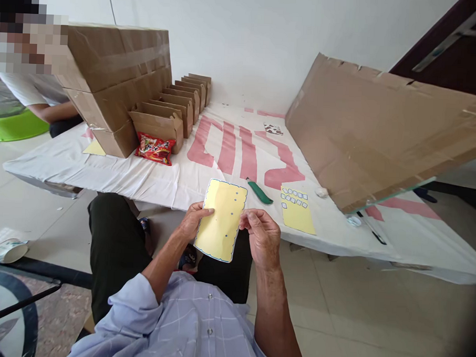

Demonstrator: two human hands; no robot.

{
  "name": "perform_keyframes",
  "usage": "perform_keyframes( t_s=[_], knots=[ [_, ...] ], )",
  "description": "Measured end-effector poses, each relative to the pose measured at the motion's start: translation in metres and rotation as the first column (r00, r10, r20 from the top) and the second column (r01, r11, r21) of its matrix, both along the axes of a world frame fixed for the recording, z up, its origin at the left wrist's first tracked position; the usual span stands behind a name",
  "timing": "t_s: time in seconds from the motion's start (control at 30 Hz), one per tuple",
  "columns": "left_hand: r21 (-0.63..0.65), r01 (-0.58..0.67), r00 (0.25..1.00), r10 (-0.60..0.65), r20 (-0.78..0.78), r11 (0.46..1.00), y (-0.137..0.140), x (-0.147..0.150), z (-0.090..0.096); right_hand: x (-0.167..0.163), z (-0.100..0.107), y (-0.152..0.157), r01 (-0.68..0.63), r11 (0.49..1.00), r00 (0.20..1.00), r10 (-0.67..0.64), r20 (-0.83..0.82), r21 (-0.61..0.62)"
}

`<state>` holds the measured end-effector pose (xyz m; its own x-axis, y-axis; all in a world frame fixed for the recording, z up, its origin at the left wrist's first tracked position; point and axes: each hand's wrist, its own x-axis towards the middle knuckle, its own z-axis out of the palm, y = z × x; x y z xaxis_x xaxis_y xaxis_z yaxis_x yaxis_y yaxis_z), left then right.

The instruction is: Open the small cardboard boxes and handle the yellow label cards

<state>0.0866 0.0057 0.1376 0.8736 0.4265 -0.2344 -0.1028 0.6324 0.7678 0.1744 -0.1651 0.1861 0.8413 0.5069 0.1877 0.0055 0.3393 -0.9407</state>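
Over my lap, my left hand (pixel 192 221) grips the left edge of a yellow paper card (pixel 218 225), its thumb lying on the front. The card has a scalloped blue border and a few tiny blue marks near its right side. My right hand (pixel 264 233) is closed in a pinch at the card's right edge; whether the fingertips hold the edge or something small, I cannot tell. Just beyond, on the table, lie a green-handled folding knife or cutter (pixel 260 192) and a second yellow card (pixel 298 215) with several small blue-outlined white squares on it.
White cloth with pink markings covers the table (pixel 230 173). Stacked cartons (pixel 119 84), a row of open cardboard boxes (pixel 161 120) and a red snack packet (pixel 154 148) stand left. A large cardboard panel (pixel 382 132) leans right, near a black pen-like item (pixel 372 229). Another person's arm (pixel 55 110) is far left.
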Motion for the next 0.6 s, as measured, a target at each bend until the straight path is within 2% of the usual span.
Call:
perform_keyframes(
  t_s=[0.17, 0.27, 0.33, 0.4, 0.47, 0.53, 0.6],
  knots=[
    [0.012, -0.036, 0.996, 0.037, -0.078, 0.999, -0.001, 0.001, -0.007, 0.018, -0.012, -0.013, 0.085, 0.996, 0.996, -0.084, 0.029, -0.031],
    [0.025, -0.064, 0.988, 0.066, -0.136, 0.998, -0.001, -0.001, -0.009, 0.038, -0.025, -0.029, 0.173, 0.976, 0.980, -0.157, 0.121, -0.131],
    [0.026, -0.080, 0.981, 0.083, -0.173, 0.996, 0.001, -0.002, -0.012, 0.060, -0.033, -0.045, 0.268, 0.939, 0.947, -0.214, 0.240, -0.218],
    [0.027, -0.092, 0.975, 0.096, -0.203, 0.995, 0.005, -0.002, -0.015, 0.091, -0.041, -0.066, 0.401, 0.867, 0.879, -0.273, 0.392, -0.297],
    [0.030, -0.103, 0.967, 0.107, -0.230, 0.994, 0.008, -0.001, -0.019, 0.131, -0.047, -0.089, 0.553, 0.757, 0.776, -0.315, 0.547, -0.348],
    [0.029, -0.112, 0.959, 0.116, -0.259, 0.993, 0.011, 0.000, -0.022, 0.176, -0.051, -0.112, 0.694, 0.619, 0.650, -0.319, 0.690, -0.368],
    [0.022, -0.119, 0.951, 0.120, -0.286, 0.993, 0.012, 0.002, -0.024, 0.222, -0.054, -0.129, 0.795, 0.459, 0.546, -0.256, 0.798, -0.396]
  ],
)
